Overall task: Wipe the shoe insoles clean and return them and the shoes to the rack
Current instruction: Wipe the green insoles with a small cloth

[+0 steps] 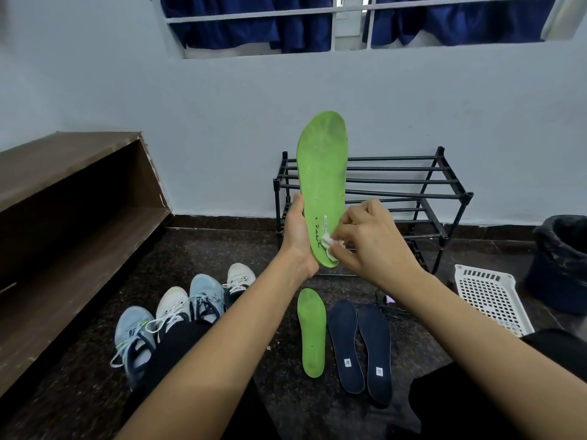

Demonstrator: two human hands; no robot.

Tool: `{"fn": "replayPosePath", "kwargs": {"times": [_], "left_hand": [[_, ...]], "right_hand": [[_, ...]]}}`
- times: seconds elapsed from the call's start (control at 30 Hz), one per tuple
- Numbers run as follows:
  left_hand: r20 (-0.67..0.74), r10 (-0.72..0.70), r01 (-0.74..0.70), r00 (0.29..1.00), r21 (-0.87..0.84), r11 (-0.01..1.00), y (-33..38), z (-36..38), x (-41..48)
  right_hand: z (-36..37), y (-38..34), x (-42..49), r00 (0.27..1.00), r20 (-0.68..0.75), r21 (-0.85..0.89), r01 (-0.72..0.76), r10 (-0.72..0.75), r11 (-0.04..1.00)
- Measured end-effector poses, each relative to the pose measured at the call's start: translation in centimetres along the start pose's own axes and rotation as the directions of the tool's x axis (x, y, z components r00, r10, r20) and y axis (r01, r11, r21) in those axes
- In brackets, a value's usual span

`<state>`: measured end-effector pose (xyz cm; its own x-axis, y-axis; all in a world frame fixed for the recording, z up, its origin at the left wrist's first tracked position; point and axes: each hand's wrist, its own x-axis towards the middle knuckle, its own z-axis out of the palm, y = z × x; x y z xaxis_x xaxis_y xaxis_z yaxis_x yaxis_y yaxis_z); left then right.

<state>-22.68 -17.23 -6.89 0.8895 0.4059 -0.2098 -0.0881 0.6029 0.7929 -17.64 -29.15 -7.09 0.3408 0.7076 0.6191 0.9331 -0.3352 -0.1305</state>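
Over speckled dark floor (203, 246), left hand (297, 236) grips elongated green insole (322, 166), right hand (368, 239) pinches crumpled white wipe (328, 246).

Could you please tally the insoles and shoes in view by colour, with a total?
Green insoles: 2, one held upright, one on the floor
Navy insoles: 2
Light blue shoes: 2
White shoes: 2
Total: 8
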Motion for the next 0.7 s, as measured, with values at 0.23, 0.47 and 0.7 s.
{"fn": "replayPosePath", "kwargs": {"times": [0.23, 0.47, 0.7], "left_hand": [[-0.021, 0.018, -0.018, 1.000, -0.014, 1.000, 0.6, -0.4, 0.1], [0.008, -0.013, 0.013, 1.000, 0.008, 1.000, 0.1, -0.5, -0.3], [0.016, 0.023, -0.023, 1.000, 0.006, 1.000, 0.5, -0.5, -0.6]], "right_hand": [[0.5, -1.2, -0.6, 0.972, 0.123, 0.339, -0.229, 0.198, 0.913], [0.8, -1.1, -1.1, 0.998, -0.027, -0.050, -0.066, 0.065, 0.997], [0.8, -1.1, -0.9, 0.988, -0.047, -0.022, -0.150, 0.149, 0.988]]}}
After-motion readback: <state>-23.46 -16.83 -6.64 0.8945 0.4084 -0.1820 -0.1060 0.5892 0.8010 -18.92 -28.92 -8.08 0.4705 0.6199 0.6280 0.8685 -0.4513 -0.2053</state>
